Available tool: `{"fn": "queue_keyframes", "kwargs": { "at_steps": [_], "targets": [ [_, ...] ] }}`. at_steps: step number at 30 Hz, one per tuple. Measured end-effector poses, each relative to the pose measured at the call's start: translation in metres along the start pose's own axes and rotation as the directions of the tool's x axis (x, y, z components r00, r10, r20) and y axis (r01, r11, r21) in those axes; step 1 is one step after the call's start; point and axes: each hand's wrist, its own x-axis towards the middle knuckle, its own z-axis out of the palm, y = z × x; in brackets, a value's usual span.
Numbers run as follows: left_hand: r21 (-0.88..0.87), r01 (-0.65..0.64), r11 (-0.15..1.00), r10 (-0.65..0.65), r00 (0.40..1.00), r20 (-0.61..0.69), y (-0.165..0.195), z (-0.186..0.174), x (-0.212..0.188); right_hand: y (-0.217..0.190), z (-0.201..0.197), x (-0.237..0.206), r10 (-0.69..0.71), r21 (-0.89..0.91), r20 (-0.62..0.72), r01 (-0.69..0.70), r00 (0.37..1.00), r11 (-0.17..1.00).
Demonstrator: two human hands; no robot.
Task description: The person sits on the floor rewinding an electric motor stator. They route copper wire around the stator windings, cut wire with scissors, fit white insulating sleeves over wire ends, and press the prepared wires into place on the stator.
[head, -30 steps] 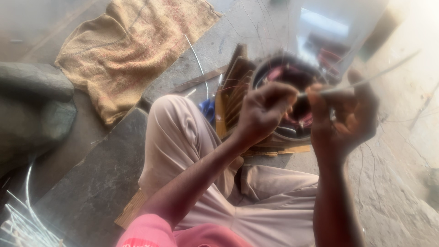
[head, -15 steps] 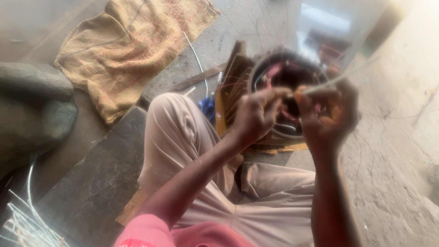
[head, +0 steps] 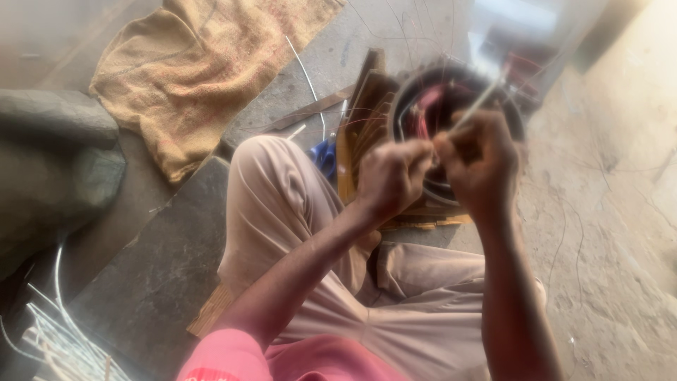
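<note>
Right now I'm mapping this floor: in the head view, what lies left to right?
Bundle of white rods → tan burlap cloth → blue scissors → left hand → right hand

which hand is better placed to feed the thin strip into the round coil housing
Right, probably. The right hand already pinches the strip directly over the housing; the left hand sits beside it, fingers closed near the strip's lower end.

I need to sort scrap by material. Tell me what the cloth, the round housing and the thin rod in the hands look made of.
Cloth: coarse woven jute or burlap, by its tan open weave and matte look.
Round housing: likely metal, dark with a pale rim; blur leaves it open.
Rod: thin, pale, stiff, perhaps plastic sleeving or a sliver; the right hand grips it, too blurred to be sure.
</note>
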Motion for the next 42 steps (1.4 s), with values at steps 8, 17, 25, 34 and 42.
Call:
{"fn": "queue_keyframes", "kwargs": {
  "at_steps": [8,17,25,34,42],
  "targets": [
    [0.343,-0.191,0.920,0.192,0.981,0.029,-0.010,0.003,0.003,0.025,-0.010,-0.004,-0.024,-0.008,0.015,0.024,1.000,1.000],
    [0.400,-0.222,0.889,0.203,0.975,0.089,-0.011,0.005,0.002,0.044,-0.003,-0.002,-0.144,0.166,0.163,0.117,0.976,0.979],
    [0.363,-0.198,0.910,0.206,0.978,0.018,-0.015,0.010,0.001,0.048,-0.002,-0.004,-0.268,0.103,0.151,0.255,0.951,0.962],
    [0.284,-0.174,0.943,0.191,0.981,-0.032,-0.023,0.014,0.000,0.053,0.011,-0.005,-0.323,-0.227,0.256,0.381,0.911,0.896],
    [0.351,-0.059,0.935,0.048,0.998,0.039,-0.005,0.005,0.009,0.052,0.007,-0.005,-0.118,-0.392,0.371,0.271,0.921,0.879]
  ]
}}
